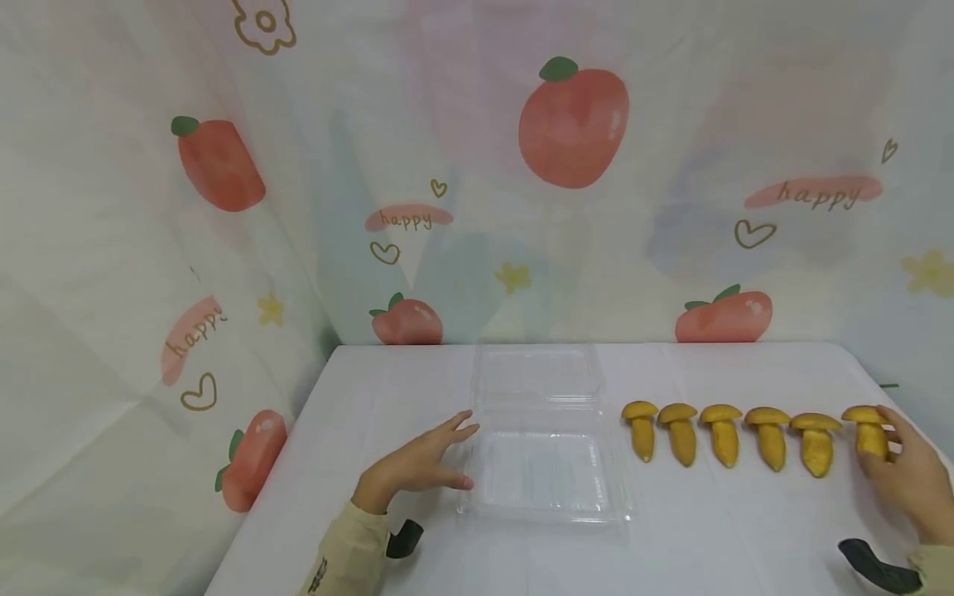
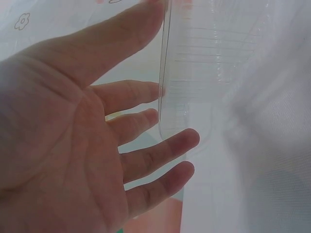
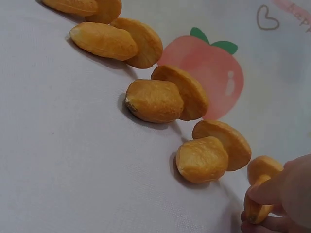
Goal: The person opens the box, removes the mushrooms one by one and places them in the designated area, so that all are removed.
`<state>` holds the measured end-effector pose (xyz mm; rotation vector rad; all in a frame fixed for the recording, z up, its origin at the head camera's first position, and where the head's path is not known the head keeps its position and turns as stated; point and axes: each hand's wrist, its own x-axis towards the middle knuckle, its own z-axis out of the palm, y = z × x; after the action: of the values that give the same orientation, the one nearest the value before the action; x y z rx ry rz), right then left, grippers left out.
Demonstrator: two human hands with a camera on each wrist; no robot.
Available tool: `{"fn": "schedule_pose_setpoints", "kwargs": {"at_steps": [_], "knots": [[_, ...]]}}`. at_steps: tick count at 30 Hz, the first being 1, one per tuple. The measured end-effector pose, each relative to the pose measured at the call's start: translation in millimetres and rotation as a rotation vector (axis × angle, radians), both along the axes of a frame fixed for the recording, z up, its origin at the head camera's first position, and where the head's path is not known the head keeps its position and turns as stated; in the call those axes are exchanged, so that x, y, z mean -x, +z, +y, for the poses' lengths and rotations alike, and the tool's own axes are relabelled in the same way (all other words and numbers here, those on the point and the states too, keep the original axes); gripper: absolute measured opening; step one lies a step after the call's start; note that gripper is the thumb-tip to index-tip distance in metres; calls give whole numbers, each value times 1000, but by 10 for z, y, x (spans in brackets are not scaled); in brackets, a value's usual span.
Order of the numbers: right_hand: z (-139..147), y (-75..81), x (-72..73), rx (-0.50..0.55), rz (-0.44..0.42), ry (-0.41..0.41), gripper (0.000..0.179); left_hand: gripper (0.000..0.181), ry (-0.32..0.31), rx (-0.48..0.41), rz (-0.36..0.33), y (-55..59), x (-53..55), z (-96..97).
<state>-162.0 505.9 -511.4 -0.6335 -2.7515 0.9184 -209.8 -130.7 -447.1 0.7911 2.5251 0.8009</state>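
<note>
At the right end of a row of yellow-brown mushrooms, my right hand [image 1: 911,473] pinches the stem of the last mushroom [image 1: 870,430]. The right wrist view shows thumb and fingers around that mushroom [image 3: 258,194], partly covering it. Beside it lies another mushroom [image 1: 816,443], cap toward the back of the table. My left hand [image 1: 420,462] has its fingers spread at the left edge of a clear plastic clamshell box [image 1: 547,515]. In the left wrist view, the fingertips of the left hand [image 2: 97,131] are right at the box's rim [image 2: 163,111]; the palm holds nothing.
The clamshell stands open, its lid [image 1: 537,372] laid back toward the rear of the white table [image 1: 417,381]. More mushrooms [image 1: 721,434] lie in a line between the box and my right hand. A fruit-printed curtain [image 1: 462,124] hangs behind and to the left.
</note>
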Motion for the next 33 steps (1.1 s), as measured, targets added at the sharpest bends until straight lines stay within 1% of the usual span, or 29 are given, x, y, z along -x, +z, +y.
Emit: {"fn": "schedule_pose_setpoints", "kwargs": {"at_steps": [4,9,12,18,23,27,33], "knots": [[-13,-15,-9,-8,22,-17,78,88,-6,11,17,-3,-11,1],[-46,-49,-14,-33,37,-43,77,88,-15,2,29,17,-5,-7],[-57,-69,-13,-34,14,-63,77,87,-18,-6,30,18,-2,-19],[-52,-108,-43,-23,-38,-59,77,87,-16,-12,4,-16,-9,-20],[-39,-132,-62,-37,-34,-40,78,87,-31,-6,25,-45,-19,-11],[-45,-132,-52,-36,-29,-40,78,87,-31,0,39,-22,-13,-4],[-77,-98,-22,-8,-65,-52,79,86,-28,9,39,12,-24,-5]]}}
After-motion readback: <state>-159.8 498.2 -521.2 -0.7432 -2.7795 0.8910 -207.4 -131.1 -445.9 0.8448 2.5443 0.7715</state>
